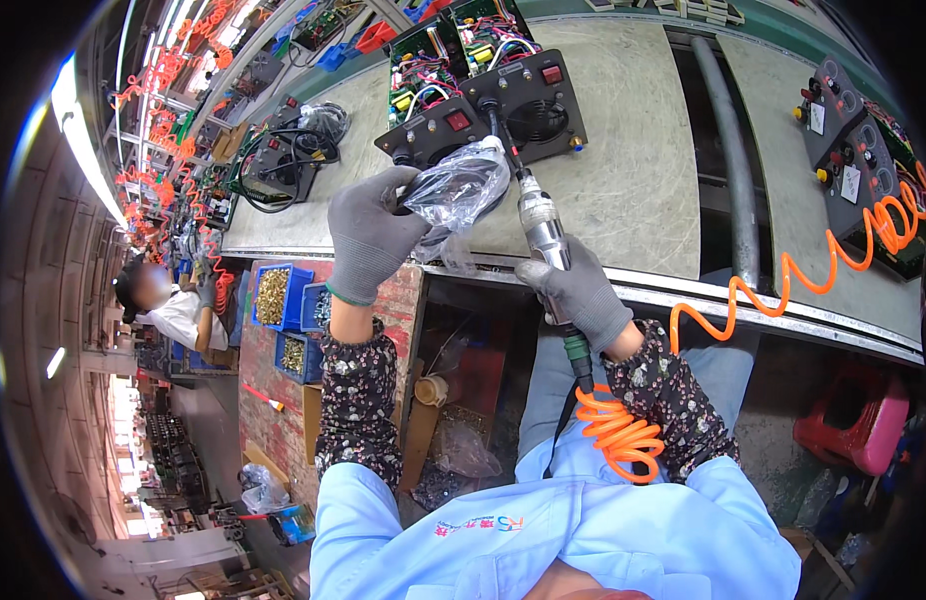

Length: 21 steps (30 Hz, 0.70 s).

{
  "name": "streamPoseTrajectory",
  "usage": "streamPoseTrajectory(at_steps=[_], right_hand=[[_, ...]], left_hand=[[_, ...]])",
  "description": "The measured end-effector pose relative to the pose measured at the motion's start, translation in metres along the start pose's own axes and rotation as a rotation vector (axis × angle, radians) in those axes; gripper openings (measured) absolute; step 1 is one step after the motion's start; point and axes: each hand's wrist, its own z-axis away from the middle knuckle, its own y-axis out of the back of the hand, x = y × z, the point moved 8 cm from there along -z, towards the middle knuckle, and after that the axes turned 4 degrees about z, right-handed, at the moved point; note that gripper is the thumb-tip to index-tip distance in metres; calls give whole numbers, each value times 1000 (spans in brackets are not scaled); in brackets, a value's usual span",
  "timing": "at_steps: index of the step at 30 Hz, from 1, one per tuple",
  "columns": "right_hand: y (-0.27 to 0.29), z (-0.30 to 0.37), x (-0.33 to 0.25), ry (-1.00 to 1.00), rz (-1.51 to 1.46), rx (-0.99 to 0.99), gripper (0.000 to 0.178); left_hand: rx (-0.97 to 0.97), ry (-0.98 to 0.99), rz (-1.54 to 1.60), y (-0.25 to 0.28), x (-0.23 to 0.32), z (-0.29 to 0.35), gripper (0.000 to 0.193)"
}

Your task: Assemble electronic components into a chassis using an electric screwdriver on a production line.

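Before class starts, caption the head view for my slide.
Gloved left hand holds a clear plastic bag; gloved right hand points a silver power driver toward a black-fronted unit.

Worn grey worktop [633,110] with metal edging; thick round grey metal bar [731,170] in gap between its slabs. Left: scuffed red-painted side table [255,425]. Right: glossy pink-red plastic stool [878,440] below worktop level. Grey floor [213,412] visible lower left. Long white tube light [83,140] glowing, upper left. Pale ceiling [43,230] curves along left rim.
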Motion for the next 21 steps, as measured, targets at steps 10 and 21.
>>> streamPoseTrajectory(at_steps=[10, 21], right_hand=[[-29, 3, 0, -83, -355, -149, 30], [-24, -5, -2, -31, -278, -188, 32]], left_hand=[[-19, -74, 70, -4, 10, 2, 28], [-60, -86, 11, -9, 24, 8, 31]])
